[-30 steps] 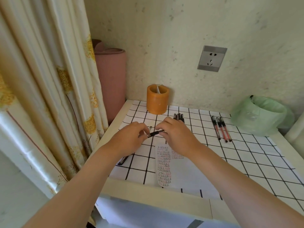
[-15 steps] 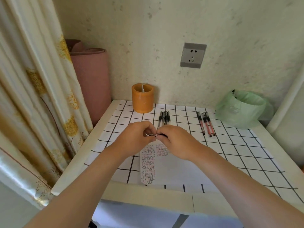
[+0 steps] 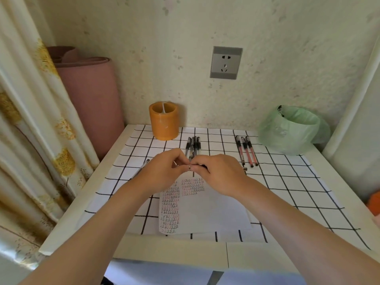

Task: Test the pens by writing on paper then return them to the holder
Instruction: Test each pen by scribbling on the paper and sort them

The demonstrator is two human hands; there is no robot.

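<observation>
Pen (image 3: 195,166) under test is being held level between both hands, just above the top edge of the paper (image 3: 209,208), near the middle of the table. Only a short dark stretch of it is showing between the fingertips. The left hand (image 3: 162,171) is pinching one end with curled fingers. The right hand (image 3: 218,173) is pinching the other end in the same way. The two hands are almost meeting at the fingertips.

Step in hand, as judged: the cap is either being pulled off or pushed on; which one cannot be told. The paper is carrying columns of written marks down its left part, so testing appears well along.

Beyond the hands, a bundle of black pens (image 3: 193,146) is lying on the checked cloth (image 3: 287,182). The orange holder (image 3: 163,120) is standing behind it to the left, near the wall. Three red pens (image 3: 246,150) are lying well apart to the right. One more pen (image 3: 141,167) is lying partly hidden by the left wrist.

Next move, as judged: an uncapped pen calls for blank paper under its tip. A capped one calls for a carry to the holder and an upright drop inside.
</observation>
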